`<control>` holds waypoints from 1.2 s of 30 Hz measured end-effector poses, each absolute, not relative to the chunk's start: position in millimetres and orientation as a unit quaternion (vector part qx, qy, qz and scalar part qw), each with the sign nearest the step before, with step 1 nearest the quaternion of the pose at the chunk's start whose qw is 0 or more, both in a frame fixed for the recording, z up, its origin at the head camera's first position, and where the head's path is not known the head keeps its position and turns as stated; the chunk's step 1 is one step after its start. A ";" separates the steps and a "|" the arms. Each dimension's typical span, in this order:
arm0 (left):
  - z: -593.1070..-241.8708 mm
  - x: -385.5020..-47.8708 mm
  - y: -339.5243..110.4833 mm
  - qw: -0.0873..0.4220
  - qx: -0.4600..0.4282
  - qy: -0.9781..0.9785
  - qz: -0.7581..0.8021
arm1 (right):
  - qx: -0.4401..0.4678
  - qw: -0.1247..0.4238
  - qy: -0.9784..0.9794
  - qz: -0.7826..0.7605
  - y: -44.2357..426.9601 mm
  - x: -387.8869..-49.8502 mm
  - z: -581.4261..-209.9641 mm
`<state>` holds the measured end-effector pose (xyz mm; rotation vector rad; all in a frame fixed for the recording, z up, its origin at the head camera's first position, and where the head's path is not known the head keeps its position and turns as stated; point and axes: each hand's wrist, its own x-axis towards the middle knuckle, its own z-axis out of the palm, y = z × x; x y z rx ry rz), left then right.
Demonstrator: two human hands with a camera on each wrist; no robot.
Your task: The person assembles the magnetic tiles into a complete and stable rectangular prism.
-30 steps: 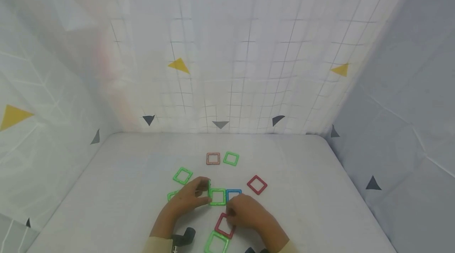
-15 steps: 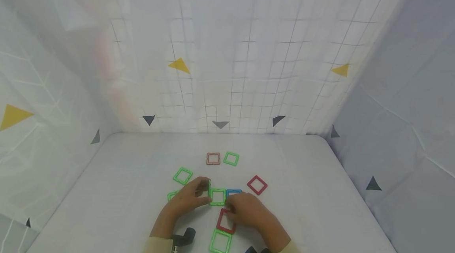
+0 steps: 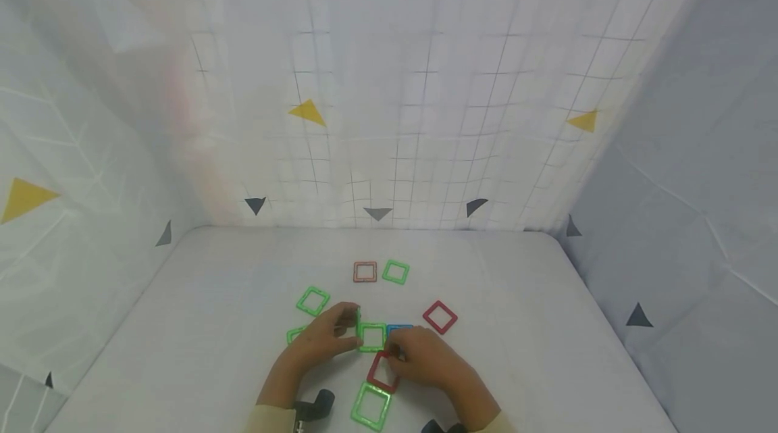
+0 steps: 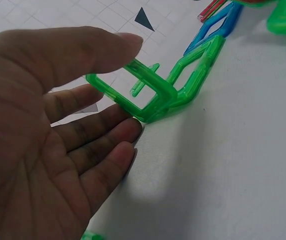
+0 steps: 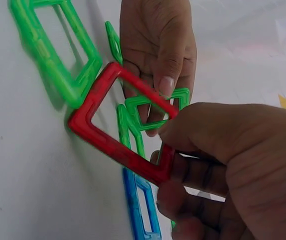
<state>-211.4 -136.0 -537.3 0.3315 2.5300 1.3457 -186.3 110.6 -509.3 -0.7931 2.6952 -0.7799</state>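
My left hand (image 3: 322,337) pinches an upright green square magnetic tile (image 4: 120,102) between thumb and fingers. Its lower edge meets a flat green tile (image 4: 205,72), which has a blue tile (image 5: 134,210) alongside on the right. My right hand (image 3: 425,357) holds a red square magnetic tile (image 5: 95,97) by one side, thumb on top. Another green tile (image 5: 40,47) hangs onto the red one at its near side. In the head view the red tile's far corner lies close to the flat green tile; whether they touch, I cannot tell. The right hand hides part of the blue tile.
On the white table (image 3: 523,325) lie an orange tile (image 3: 365,280) and a green tile (image 3: 386,272) at the back. A red tile (image 3: 433,310) is at the right. To the left are a green tile (image 3: 304,296) and another green tile (image 3: 292,336) half behind the left hand.
My right hand has shifted the red tile and its attached green tile away from me, towards the flat green tile, turning them slightly on the way. The left hand has stayed put.
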 end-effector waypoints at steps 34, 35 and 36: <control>-534.5 -210.6 -136.7 0.132 0.116 0.872 0.457 | -0.302 0.123 0.884 -0.335 122.1 -193.7 -515.3; -534.1 -210.5 -136.7 0.132 0.116 0.872 0.457 | -0.303 0.124 0.883 -0.337 122.3 -193.9 -516.0; -533.7 -210.4 -136.7 0.132 0.116 0.871 0.458 | -0.305 0.124 0.882 -0.338 122.5 -193.7 -516.5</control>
